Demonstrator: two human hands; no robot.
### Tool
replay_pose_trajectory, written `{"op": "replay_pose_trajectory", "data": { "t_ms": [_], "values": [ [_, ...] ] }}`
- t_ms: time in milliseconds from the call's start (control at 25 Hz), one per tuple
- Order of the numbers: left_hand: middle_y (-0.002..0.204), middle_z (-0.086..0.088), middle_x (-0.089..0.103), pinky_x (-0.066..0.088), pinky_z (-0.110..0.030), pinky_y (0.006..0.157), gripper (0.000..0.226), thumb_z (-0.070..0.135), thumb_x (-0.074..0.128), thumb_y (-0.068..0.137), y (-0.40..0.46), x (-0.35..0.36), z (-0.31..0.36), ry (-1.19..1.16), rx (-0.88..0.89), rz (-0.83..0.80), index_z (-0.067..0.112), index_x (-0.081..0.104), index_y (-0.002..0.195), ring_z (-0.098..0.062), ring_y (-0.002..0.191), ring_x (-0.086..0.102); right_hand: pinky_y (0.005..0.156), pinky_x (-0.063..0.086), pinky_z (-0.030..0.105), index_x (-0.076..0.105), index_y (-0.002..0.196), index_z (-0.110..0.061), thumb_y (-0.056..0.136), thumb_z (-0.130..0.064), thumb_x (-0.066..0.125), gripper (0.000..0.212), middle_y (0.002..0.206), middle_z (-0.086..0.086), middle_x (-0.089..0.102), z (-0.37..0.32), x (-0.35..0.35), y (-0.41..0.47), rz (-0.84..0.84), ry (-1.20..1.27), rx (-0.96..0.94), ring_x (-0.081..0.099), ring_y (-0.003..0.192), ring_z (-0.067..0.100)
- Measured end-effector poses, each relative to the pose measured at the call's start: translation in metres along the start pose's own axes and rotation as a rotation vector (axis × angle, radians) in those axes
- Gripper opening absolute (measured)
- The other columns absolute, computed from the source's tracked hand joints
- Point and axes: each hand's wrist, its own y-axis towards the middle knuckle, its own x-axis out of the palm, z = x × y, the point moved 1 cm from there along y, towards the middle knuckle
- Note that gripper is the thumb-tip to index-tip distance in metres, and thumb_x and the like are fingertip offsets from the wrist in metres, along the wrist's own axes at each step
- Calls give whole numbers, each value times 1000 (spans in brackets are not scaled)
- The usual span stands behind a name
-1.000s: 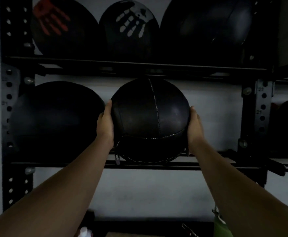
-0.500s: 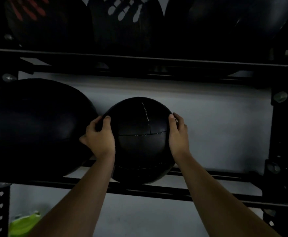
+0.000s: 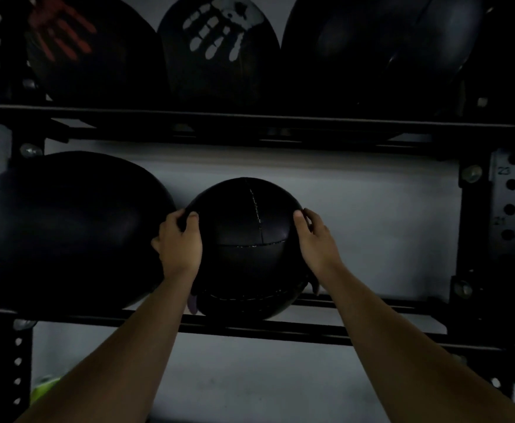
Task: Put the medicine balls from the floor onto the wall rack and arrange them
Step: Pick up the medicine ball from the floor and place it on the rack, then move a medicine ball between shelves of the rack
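Plainly heavy and a bit squashy (stitched leather, by the look), the medicine ball sits mid-frame on the rack's lower rails, clasped at its flanks between the left hand and right hand, touching the larger ball at left.

Hands grip medicine ball on rack.

Bare forearms, no sleeves, no gloves

Stitched medicine ball: black, pale seams. Upper balls: red handprint, white handprint. Rack black, wall grey.
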Motion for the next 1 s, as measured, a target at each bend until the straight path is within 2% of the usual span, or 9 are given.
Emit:
{"op": "replay_pose_trajectory", "data": {
  "t_ms": [120, 240, 360, 400, 520, 600, 760, 880, 1000],
  "values": [
    [153, -10, 54, 41, -47, 118, 46, 39, 54, 103, 1, -9, 15, 76, 28, -92, 21, 59, 145, -33, 140, 48, 81, 46, 25, 61, 135, -23, 106, -47, 46, 41, 117, -1, 68, -19, -22, -14, 19, -38, -8, 65, 112, 20],
    [145, -7, 60, 46, -31, 97, 42, 34, 60, 102, -5, -15, 43, 203, 172, -232, 21, 63, 142, -22, 122, 60, 68, 42, 16, 68, 122, -22, 105, -40, 52, 30, 94, -12, 64, -48, -47, -21, 39, -87, -59, 57, 83, -3],
    [130, -6, 64, 45, -21, 73, 39, 32, 65, 100, -18, -13, 76, 352, 251, -371, 20, 66, 138, -16, 99, 62, 67, 43, 18, 72, 113, -22, 103, -36, 54, 24, 99, -7, 67, -77, -81, -24, 89, -122, -118, 58, 81, 1],
    [123, -5, 65, 44, -19, 70, 38, 31, 66, 100, -24, -11, 86, 367, 249, -390, 19, 68, 136, -13, 92, 61, 65, 44, 20, 72, 111, -22, 102, -34, 55, 23, 97, -7, 67, -82, -92, -25, 94, -152, -129, 60, 80, 4],
    [117, -1, 69, 43, -24, 82, 32, 29, 68, 98, -50, 3, 111, 398, 285, -430, 19, 71, 128, -14, 100, 61, 62, 44, 24, 72, 108, -21, 101, -31, 55, 21, 84, -10, 65, -87, -122, -36, 85, -270, -156, 60, 73, 7],
    [107, 7, 70, 43, -22, 81, 24, 28, 69, 97, -73, 20, 128, 339, 290, -435, 22, 74, 119, -12, 99, 64, 59, 45, 23, 73, 105, -21, 101, -29, 55, 19, 79, -9, 65, -87, -146, -40, 69, -293, -163, 59, 68, 9],
    [108, 6, 73, 46, -23, 86, 18, 26, 67, 97, -109, 52, 151, 231, 278, -421, 21, 77, 112, -12, 102, 65, 61, 42, 25, 73, 102, -22, 100, -31, 56, 19, 83, -6, 66, -90, -187, -41, 71, -319, -204, 60, 72, 14],
    [101, 11, 71, 42, -13, 75, 17, 24, 66, 98, -125, 73, 166, 215, 322, -382, 21, 77, 111, -7, 96, 64, 64, 43, 25, 72, 102, -20, 101, -30, 56, 20, 82, -7, 65, -91, -214, -35, 49, -345, -242, 59, 73, 10],
    [95, 15, 68, 39, -11, 70, 17, 25, 67, 98, -120, 85, 192, 250, 389, -354, 23, 76, 112, -2, 91, 63, 77, 49, 30, 74, 103, -20, 101, -24, 56, 19, 87, -6, 69, -105, -229, -18, 59, -325, -315, 63, 83, 15]
  ]
}}
